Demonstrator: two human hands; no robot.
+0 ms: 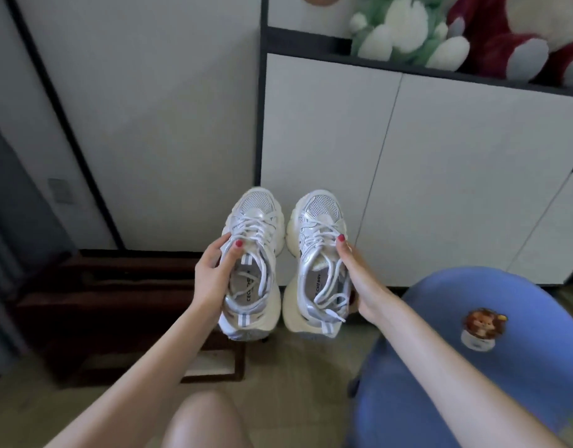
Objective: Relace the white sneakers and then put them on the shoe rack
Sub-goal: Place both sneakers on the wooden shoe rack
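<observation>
Two white sneakers are up in the air in front of the white cabinet (456, 176), toes pointing at its flat, smooth doors. The left sneaker (253, 263) has a puffy cream sole, a net-like toe, shiny silver strips and white laces crossed over the top. The right sneaker (320, 263) looks the same, and its loose lace ends lie inside the shoe and trail over the heel. The two shoes are side by side, close but not touching.

The left hand (211, 273) grips the left sneaker by its outer side. The thumb, with a red nail, curls over the edge onto the tongue, and the fingers wrap under the shoe. The right hand (359, 279) grips the right sneaker the same way, thumb over the edge near the laces, fingers hidden behind the shoe.

Below the cabinet and to its left stands a dark wooden shoe rack (110, 305) with flat slats. To the right, near the cabinet's bottom, is a round blue soft seat (472, 367) with a little picture on it. On top of the cabinet sit a fluffy green plush toy (404, 30) and a red plush toy (511, 30).
</observation>
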